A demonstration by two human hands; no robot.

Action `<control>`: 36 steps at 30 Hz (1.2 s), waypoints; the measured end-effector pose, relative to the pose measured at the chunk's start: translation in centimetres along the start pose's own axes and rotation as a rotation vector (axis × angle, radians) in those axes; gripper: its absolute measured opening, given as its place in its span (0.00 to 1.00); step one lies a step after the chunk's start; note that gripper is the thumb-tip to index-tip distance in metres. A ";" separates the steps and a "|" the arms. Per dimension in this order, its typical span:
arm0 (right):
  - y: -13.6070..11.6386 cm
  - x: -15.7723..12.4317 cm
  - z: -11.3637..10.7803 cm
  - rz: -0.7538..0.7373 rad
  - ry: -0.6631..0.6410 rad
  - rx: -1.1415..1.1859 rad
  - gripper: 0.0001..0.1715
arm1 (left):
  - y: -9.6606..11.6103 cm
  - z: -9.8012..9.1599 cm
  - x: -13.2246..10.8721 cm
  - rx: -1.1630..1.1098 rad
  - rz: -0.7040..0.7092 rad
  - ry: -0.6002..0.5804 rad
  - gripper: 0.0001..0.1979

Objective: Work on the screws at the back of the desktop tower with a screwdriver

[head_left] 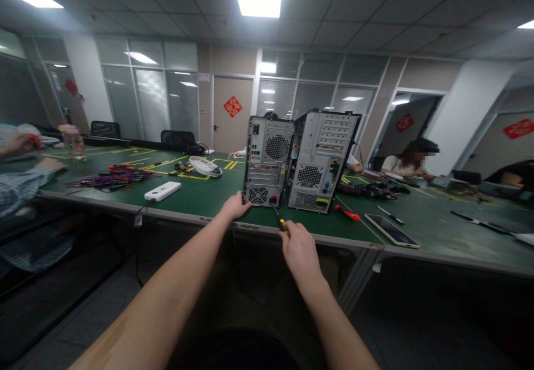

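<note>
Two computer towers stand upright side by side near the table's front edge, backs toward me. My right hand [301,247] is closed around the black-and-yellow handle of a screwdriver [281,220]. The screwdriver's shaft points up at the lower back edge of the left computer tower [267,175], near its power socket; whether the tip touches a screw I cannot make out. My left hand [236,206] grips the bottom left corner of that same tower, its fingers partly hidden along the side. Just to the right stands the other computer tower [311,150], touched by neither hand.
A red-handled tool [347,213], a phone [391,230] and a pen-like tool [390,215] lie to the right. Leftward are a white power strip [162,191] and a heap of coloured cables [114,178]. Other people sit around the green table [200,203].
</note>
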State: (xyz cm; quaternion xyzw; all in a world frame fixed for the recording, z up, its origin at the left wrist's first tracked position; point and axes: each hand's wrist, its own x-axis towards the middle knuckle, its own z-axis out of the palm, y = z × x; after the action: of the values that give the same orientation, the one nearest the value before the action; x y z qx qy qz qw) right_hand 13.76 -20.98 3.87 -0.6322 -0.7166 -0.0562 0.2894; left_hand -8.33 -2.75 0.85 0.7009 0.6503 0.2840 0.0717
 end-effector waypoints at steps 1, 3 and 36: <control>0.1 0.0 0.0 -0.008 0.005 0.000 0.09 | 0.0 0.0 0.0 0.000 -0.003 -0.001 0.30; 0.3 -0.1 0.1 -0.021 0.022 0.001 0.10 | 0.0 0.0 0.0 0.000 -0.008 -0.001 0.30; 0.0 -0.1 -0.7 0.039 -0.033 -0.175 0.06 | 0.0 0.0 0.0 0.015 -0.009 -0.001 0.30</control>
State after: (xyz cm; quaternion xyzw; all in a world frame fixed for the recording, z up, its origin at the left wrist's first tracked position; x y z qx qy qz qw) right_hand 14.03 -21.38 4.33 -0.6699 -0.7010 -0.1025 0.2220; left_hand -8.29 -2.70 0.86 0.6986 0.6557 0.2783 0.0680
